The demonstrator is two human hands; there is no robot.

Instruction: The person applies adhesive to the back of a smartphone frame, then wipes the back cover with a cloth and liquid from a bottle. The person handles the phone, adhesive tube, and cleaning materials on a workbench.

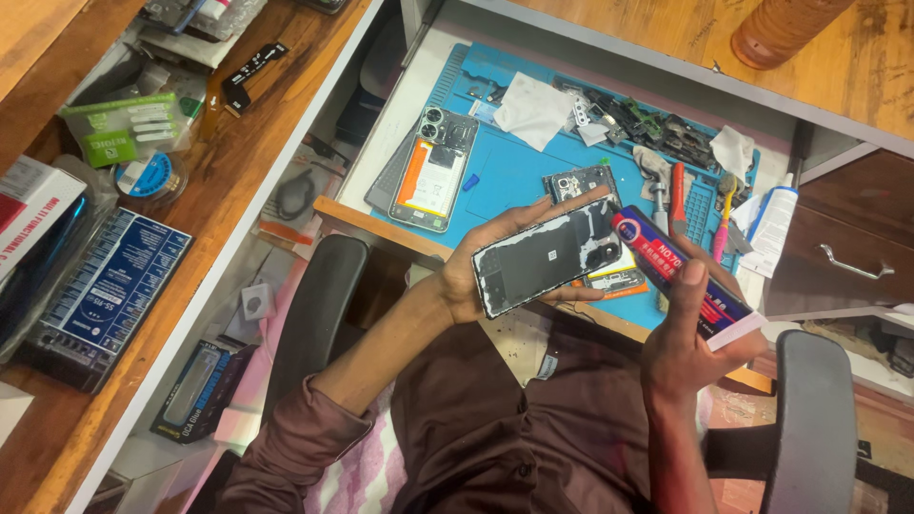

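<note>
Gripping left hand point(468, 276) round scuffed black phone back cover point(546, 257), right hand point(687, 338) clasping glue tube point(678, 273).

I see a glue tube point(681, 276) in my right hand point(690, 333) — dark label banded red and blue. Far left on the wooden counter lies a dark blue labelled box point(105, 295), with a green-and-white packet point(124, 128) above it and a white, red-edged carton point(24, 205) between. Below — a black and blue packet point(195, 390).
</note>
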